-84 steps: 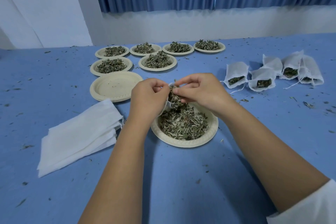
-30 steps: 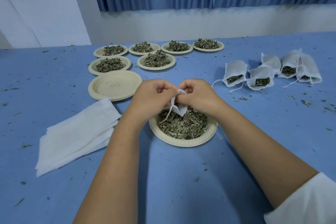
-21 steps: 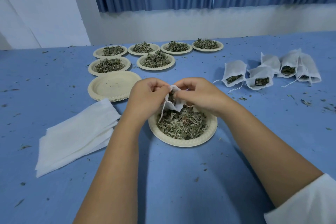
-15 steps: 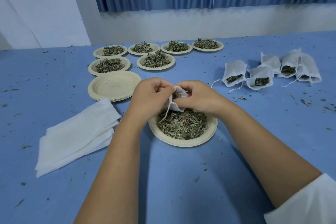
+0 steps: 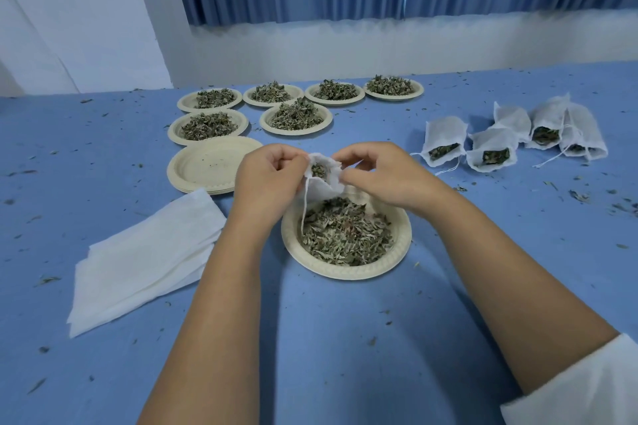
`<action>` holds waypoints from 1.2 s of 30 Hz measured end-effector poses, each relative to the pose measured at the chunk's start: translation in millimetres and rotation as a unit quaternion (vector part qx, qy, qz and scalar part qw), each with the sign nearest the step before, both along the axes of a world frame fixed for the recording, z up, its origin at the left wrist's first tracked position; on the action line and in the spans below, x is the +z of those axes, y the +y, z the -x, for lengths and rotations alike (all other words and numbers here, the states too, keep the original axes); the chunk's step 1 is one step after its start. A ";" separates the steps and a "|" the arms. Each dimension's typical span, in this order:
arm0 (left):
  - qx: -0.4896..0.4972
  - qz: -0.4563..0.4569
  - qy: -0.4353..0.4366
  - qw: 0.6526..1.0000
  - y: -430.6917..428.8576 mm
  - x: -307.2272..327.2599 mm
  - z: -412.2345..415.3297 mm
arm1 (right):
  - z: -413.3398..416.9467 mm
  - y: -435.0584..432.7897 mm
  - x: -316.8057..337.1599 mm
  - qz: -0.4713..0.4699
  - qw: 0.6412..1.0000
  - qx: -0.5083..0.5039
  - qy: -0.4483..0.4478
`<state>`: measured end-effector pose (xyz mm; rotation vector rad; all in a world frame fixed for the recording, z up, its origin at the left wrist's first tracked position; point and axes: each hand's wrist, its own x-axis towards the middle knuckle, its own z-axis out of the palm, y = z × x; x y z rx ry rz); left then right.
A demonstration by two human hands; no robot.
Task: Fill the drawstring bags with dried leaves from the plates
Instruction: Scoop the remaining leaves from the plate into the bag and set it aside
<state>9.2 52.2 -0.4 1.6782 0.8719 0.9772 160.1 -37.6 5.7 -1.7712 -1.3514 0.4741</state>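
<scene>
Left hand (image 5: pixel 271 178) and right hand (image 5: pixel 378 172) meet, both pinching.

No readable text, label or number shows anywhere.

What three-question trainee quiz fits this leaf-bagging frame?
1. True or false: the small white mesh drawstring bag pinched between the left hand and the right hand already holds leaves.
2. The stack of empty beige paper plates lies: A) left of the hands, B) right of them, C) under the bag.
3. How many beige paper plates of dried green leaves are on the blue table?
Key: 1 true; 2 A; 3 seven.
</scene>
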 end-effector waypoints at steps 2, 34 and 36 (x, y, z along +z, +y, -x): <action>0.022 0.000 -0.010 1.000 2.8 -0.6 0.5 | -5.7 -5.4 3.7 0.061 0.997 0.026 -0.049; -0.002 -0.019 -0.007 1.000 -0.3 -0.8 -1.3 | -3.0 -2.2 9.0 -0.143 0.936 0.026 0.320; -0.015 -0.006 -0.012 1.000 -2.5 -0.2 -3.0 | 6.1 2.5 4.7 -0.173 0.915 0.027 0.364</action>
